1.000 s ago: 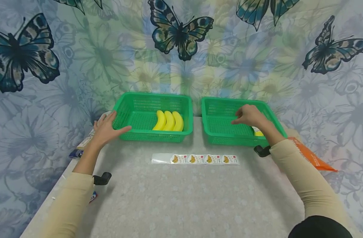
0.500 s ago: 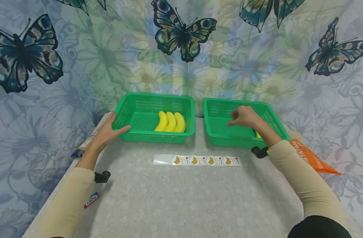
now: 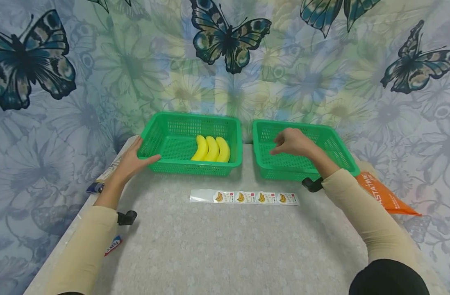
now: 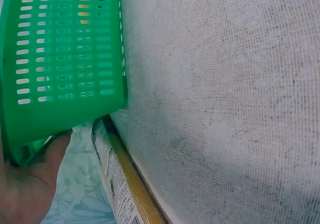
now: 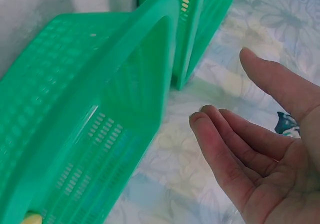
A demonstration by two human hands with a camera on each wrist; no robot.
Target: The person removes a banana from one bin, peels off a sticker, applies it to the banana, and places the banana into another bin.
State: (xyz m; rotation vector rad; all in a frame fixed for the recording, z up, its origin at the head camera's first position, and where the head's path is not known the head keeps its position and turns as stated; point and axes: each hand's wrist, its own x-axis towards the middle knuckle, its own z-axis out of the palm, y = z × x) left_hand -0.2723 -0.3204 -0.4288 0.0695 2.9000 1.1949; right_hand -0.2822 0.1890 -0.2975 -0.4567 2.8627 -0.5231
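At the left end of the left green basket (image 3: 166,167) is my left hand (image 3: 130,164), thumb stretched over the front rim and fingers straight along the outside. The left wrist view shows this hand (image 4: 37,184) right at the basket's corner. Three yellow bananas (image 3: 212,149) lie side by side at that basket's right end. My right hand (image 3: 293,142), loosely bent, hovers over the right green basket (image 3: 284,172). Nothing is between its thumb and fingers (image 5: 215,144) in the right wrist view. A yellow tip (image 5: 33,219) shows inside the right basket there; in the head view my forearm hides that end.
A strip of banana-printed labels (image 3: 251,197) lies on the table (image 3: 228,246) in front of the baskets. An orange packet (image 3: 389,194) is at the right edge. Another packet (image 3: 103,178) lies left of the left basket, and a small red-and-blue packet (image 3: 113,245) beside my left sleeve.
My right hand has moved left above the right basket. My left fingers have drawn in along the left basket's end. The bananas and labels stay in place.
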